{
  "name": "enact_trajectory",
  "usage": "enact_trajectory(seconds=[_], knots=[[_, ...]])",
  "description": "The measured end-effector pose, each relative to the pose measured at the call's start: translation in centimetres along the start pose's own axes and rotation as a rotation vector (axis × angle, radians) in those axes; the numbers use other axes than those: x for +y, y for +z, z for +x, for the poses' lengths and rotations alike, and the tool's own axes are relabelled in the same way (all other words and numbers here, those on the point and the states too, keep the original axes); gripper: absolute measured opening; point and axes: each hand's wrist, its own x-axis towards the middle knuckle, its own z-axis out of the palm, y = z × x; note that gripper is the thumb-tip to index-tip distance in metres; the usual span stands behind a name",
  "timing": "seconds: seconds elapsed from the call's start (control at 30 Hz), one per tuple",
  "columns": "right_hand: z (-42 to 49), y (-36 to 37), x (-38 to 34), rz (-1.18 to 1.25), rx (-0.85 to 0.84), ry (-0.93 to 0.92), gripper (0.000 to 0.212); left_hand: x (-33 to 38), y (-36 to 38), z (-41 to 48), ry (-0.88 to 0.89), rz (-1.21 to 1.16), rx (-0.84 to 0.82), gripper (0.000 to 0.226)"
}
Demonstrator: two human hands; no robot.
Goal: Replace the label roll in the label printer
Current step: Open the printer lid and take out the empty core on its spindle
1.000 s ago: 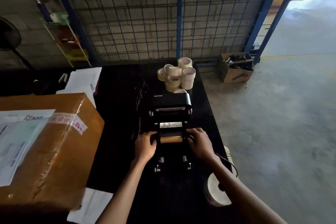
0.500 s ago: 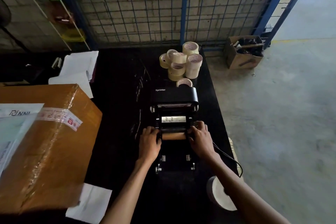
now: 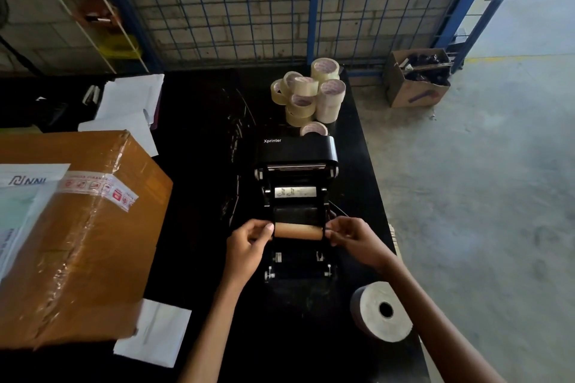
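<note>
Head view: left hand [image 3: 245, 246] and right hand [image 3: 353, 238] pinch the cardboard core [image 3: 298, 231] ends above the open printer [image 3: 297, 196].

Cardboard core [image 3: 297, 232]: both ends covered by fingers of left hand [image 3: 245, 246] and right hand [image 3: 357, 241], so what grip closes on not visible.
Printer [image 3: 297, 196] interior dark, parts indistinct.
Cardboard box [image 3: 77, 236] cut by left edge; its label text too small to read.
Label roll [image 3: 381, 311]: near side hidden behind right forearm.
Tabletop [image 3: 202, 134] cut by bottom edge.
</note>
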Motion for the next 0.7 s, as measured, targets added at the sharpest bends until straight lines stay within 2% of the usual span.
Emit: enact_trajectory(seconds=[0.13,0.27,0.37,0.5,0.57,0.7], knots=[[-3.9,0.0,0.6,0.109,-0.093,0.044,0.014,-0.5,-1.0,-4.3,-0.064,-0.110,-0.138,0.016],[-7.8,0.0,1.6,0.097,-0.083,0.051,0.014,-2.3,-2.0,-7.6,-0.118,-0.171,-0.110,0.024],[-10.6,-0.5,2.4,0.065,-0.025,0.055,0.010,-5.0,-2.5,-9.8,-0.097,0.170,-0.044,0.025],[-13.5,-0.8,3.1,0.124,0.012,0.053,0.013,-8.9,-0.8,-12.7,-0.190,0.634,-0.077,0.033],[-14.4,-0.7,3.5,0.128,0.027,0.034,0.014,-10.3,0.0,-13.6,-0.216,0.756,-0.102,0.038],[-15.8,-0.3,4.2,0.129,0.053,-0.004,0.012,-10.6,0.5,-14.5,-0.215,0.813,-0.077,0.042]])
